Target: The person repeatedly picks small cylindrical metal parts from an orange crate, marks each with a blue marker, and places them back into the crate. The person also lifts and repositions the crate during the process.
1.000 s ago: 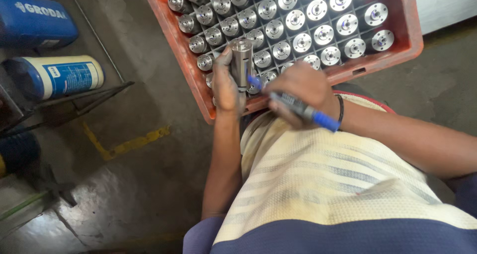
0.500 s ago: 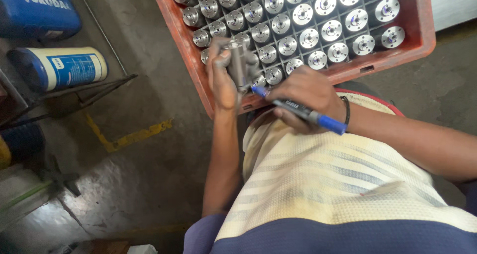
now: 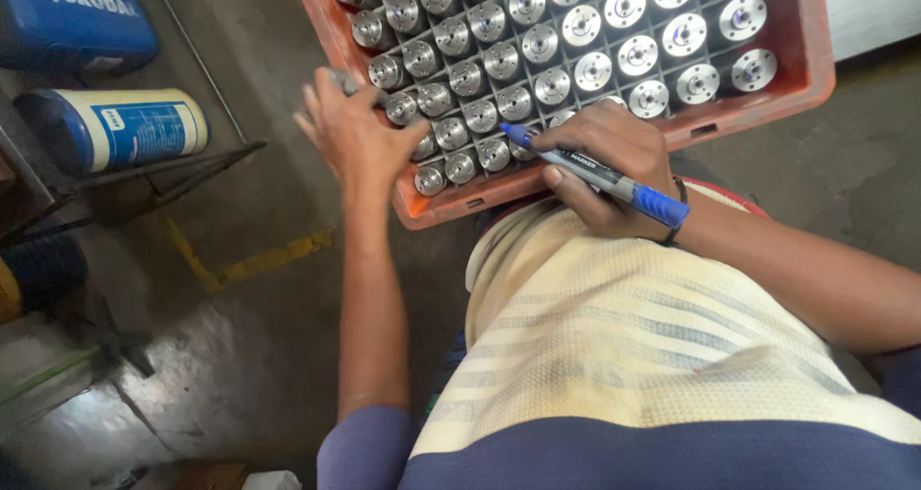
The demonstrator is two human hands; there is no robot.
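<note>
An orange plastic crate (image 3: 808, 76) rests against my lap, its grid filled with several round steel parts (image 3: 593, 71) standing on end. My left hand (image 3: 360, 137) lies over the crate's left front corner, closed around a grey metal cylinder (image 3: 342, 78) that mostly hides behind the fingers. My right hand (image 3: 614, 169) rests on the crate's front rim and grips a blue marker (image 3: 614, 179). The marker's tip points left at the front row of parts.
On the left, a blue and cream canister (image 3: 125, 128) lies on a low metal rack (image 3: 197, 169), with a blue container (image 3: 77, 30) behind it. A yellow painted mark (image 3: 259, 260) crosses the concrete floor below the crate.
My left hand had the metal cylinder raised upright against the marker tip. It has now swung down and left to the crate's corner. The right hand with the marker stays near the front rim.
</note>
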